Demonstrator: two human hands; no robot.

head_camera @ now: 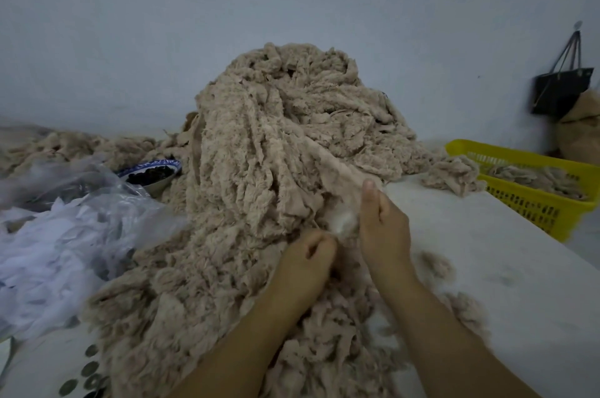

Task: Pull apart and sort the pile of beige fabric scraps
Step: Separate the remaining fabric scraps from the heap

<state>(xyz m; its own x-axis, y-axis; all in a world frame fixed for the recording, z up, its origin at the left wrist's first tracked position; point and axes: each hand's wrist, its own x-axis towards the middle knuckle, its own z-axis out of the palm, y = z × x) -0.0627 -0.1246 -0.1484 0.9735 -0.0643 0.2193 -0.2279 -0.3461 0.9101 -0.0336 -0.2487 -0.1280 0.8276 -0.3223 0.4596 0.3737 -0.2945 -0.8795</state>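
Both hands sit close together at the near foot of the heap. Your left hand (305, 254) is curled, pinching a tuft of the tall pile of frayed beige fabric scraps (276, 124), which rises beyond both hands and spills under your wrists onto the white bench (470, 251). Your right hand (383, 222), just beside it, clamps a flat beige fabric strip (337, 173) under its raised thumb. Expect the stuff to be light, limp and clingy, its fibres snagging on neighbours. Grip near where the pieces join and peel slowly. Well right of your right hand sits a yellow slotted plastic basket (519, 159) holding some scraps.
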